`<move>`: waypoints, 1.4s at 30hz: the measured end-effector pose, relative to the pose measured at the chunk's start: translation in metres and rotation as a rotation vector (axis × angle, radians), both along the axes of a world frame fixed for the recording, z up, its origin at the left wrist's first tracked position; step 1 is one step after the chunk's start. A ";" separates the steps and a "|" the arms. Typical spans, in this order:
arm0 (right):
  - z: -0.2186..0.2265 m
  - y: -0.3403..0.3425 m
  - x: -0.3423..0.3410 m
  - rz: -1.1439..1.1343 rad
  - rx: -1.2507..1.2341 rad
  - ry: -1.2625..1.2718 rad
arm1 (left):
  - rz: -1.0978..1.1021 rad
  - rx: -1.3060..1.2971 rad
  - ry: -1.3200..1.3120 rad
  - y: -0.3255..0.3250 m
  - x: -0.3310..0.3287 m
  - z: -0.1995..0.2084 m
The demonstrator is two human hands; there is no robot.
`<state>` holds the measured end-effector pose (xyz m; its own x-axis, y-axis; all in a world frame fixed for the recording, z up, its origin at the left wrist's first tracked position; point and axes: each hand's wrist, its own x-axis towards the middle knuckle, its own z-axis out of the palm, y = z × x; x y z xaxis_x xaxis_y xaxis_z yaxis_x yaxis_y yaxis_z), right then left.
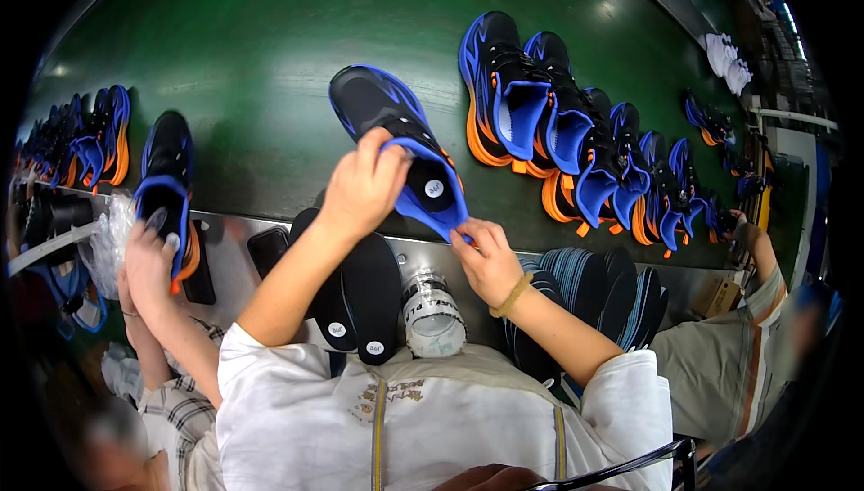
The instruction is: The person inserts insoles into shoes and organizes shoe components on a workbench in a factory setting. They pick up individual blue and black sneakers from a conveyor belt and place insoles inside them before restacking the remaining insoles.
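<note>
A black sports shoe (369,99) with blue lining and orange trim lies tilted over the green surface, its toe away from me and its opening toward me. My left hand (360,185) is closed on the tongue side of the opening, fingertips tucked at the collar. With thumb and fingers, my right hand (486,261) pinches the heel edge of the same shoe. Inside the shoe shows a dark insole (416,180) with a round white sticker. Close to my body, black insoles (369,284) with similar stickers rest beside a clear plastic jar (434,318).
Several matching shoes (513,104) stand in a row on the green table (261,32) to the right. Blue-striped insoles (576,279) are stacked near my right forearm. At left, a co-worker's hand (148,261) holds another shoe (166,153); another person's hand (745,232) is at far right.
</note>
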<state>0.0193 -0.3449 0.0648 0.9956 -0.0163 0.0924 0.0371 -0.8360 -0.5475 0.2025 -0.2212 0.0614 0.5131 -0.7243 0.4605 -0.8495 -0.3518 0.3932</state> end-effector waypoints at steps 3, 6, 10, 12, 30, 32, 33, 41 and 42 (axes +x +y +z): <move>0.001 0.008 0.030 0.024 0.043 -0.050 | 0.088 0.095 -0.204 0.011 0.035 -0.016; 0.004 0.014 0.049 -0.023 0.103 -0.085 | 0.001 0.174 -0.362 0.002 0.065 -0.006; 0.047 0.010 0.031 -0.066 0.127 -0.095 | 0.074 0.152 -0.021 0.009 0.102 0.013; 0.064 -0.009 -0.006 -0.102 0.051 -0.079 | 0.167 -0.014 0.071 0.017 0.122 0.026; 0.096 0.014 -0.230 -0.569 -0.170 0.340 | -0.050 0.377 0.390 -0.157 0.035 0.007; 0.117 -0.001 -0.209 -0.676 0.038 0.223 | -0.103 0.349 0.330 -0.165 0.039 0.008; 0.123 -0.013 -0.194 -0.722 0.150 0.162 | -0.126 0.341 0.298 -0.165 0.040 0.008; 0.123 -0.084 -0.033 -0.428 -0.145 -0.274 | -0.086 0.168 0.416 -0.155 0.040 0.013; 0.122 -0.084 -0.023 -0.365 -0.194 -0.225 | -0.106 0.283 0.409 -0.148 0.038 0.028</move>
